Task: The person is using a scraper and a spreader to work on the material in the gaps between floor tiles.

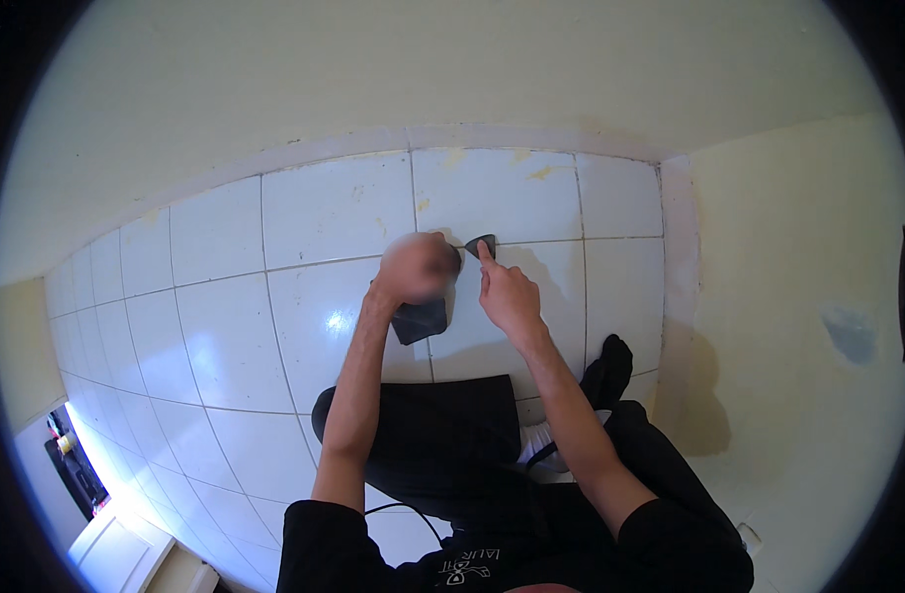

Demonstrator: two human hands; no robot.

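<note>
Black wedge (490,242) touches right hand (513,299), index straight, others curled; left hand (409,271) blurred; both grips unclear.

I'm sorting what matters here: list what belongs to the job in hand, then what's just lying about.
Job in hand:
Small dark wedge, at the index fingertip of the right hand
Dark flat piece, by the left hand; unclear whether held

Just about:
White panelled furniture, lower left
Dark long object near it, too small to identify

R fingers (485,255) on blk pc (474,244); tiled flr (334,198).
</note>
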